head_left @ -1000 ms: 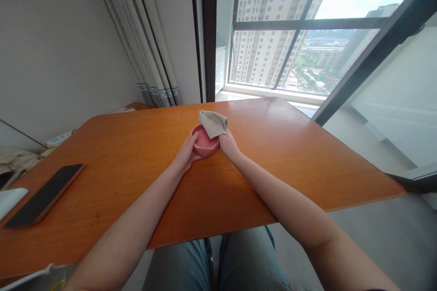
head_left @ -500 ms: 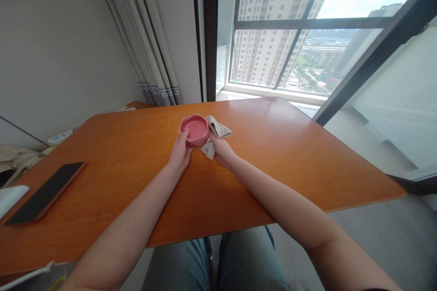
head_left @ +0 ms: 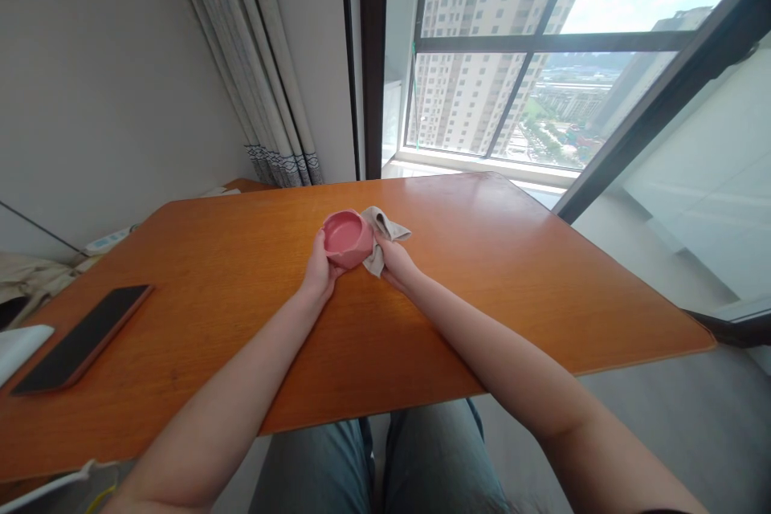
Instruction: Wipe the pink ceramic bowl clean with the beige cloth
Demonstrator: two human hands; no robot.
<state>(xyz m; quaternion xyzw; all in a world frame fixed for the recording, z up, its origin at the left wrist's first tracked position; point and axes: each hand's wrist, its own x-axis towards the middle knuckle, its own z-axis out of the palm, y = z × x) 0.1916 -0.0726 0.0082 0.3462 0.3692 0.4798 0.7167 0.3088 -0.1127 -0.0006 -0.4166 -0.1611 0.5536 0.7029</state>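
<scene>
Left hand (head_left: 317, 268) clasps pink bowl (head_left: 348, 247) at its left side, likely steadying it against the beige cloth (head_left: 389, 229) pinched in right hand (head_left: 396, 259) at its right; bowl over wooden table (head_left: 210, 273), contact unclear

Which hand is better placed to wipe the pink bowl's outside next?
Right hand, most likely: it holds the cloth at the right side of the pink bowl, while the left hand is occupied gripping the bowl's left side.
</scene>
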